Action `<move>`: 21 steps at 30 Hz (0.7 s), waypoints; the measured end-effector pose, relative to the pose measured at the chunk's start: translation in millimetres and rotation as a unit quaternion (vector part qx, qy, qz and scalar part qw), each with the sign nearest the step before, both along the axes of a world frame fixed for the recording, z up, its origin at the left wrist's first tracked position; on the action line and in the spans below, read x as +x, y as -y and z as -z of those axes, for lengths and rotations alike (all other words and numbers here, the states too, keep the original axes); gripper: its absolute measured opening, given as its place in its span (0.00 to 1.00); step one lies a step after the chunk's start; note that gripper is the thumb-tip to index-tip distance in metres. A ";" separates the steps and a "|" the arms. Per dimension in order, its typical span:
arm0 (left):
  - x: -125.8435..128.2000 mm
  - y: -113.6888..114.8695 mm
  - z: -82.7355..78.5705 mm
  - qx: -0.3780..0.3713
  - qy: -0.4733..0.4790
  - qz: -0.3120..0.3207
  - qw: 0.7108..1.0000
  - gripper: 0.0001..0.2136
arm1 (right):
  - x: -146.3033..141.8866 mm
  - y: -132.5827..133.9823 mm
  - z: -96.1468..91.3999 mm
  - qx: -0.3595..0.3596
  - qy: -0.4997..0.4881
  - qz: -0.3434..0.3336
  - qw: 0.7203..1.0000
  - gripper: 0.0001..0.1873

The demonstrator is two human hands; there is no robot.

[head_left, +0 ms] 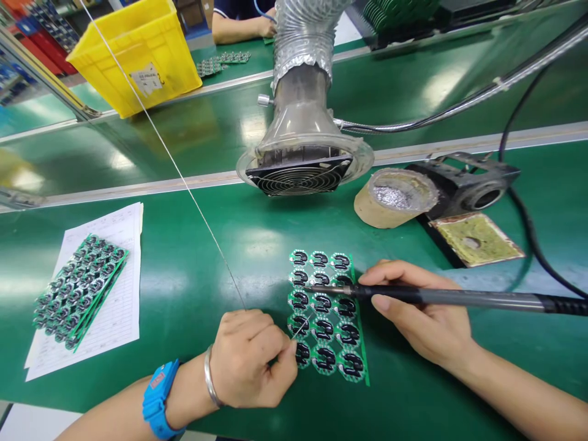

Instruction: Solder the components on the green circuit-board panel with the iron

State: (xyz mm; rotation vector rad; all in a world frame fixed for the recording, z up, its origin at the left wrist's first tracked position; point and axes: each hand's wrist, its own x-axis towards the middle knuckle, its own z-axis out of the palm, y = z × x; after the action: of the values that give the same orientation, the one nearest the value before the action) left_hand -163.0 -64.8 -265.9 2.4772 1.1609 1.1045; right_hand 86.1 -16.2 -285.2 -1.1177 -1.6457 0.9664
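My left hand (250, 358) is closed in a pinch on a thin solder wire (184, 184) that runs up to the far left; its short end points at the green circuit board panel (328, 315) lying on the mat. My right hand (425, 318) is closed around a black soldering iron (459, 298), held like a pen, its tip resting over the panel's upper middle. The panel carries rows of small round boards with black marks. A blue wrist strap and a metal bangle sit on my left wrist.
A fume extractor fan (301, 168) on a foil duct hangs just behind the panel. An iron stand (468, 187) with a yellow sponge (475, 239) and a foil-lined cup (395, 196) sit at the right. Stacked panels (80, 291) lie on paper at the left. A yellow bin (138, 52) and another person's arm (239, 27) are beyond.
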 end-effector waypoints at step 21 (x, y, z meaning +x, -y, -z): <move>-10.2 -2.2 -1.9 -0.002 -0.018 -0.030 0.999 0.08 | -3.0 -2.2 -3.4 0.004 0.029 -0.027 0.999 0.07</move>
State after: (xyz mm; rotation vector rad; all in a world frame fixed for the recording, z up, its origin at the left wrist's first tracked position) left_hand -173.2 -62.6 -264.0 2.4854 1.2540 1.0764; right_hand 83.0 -14.0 -281.8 -1.1099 -1.7335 0.9689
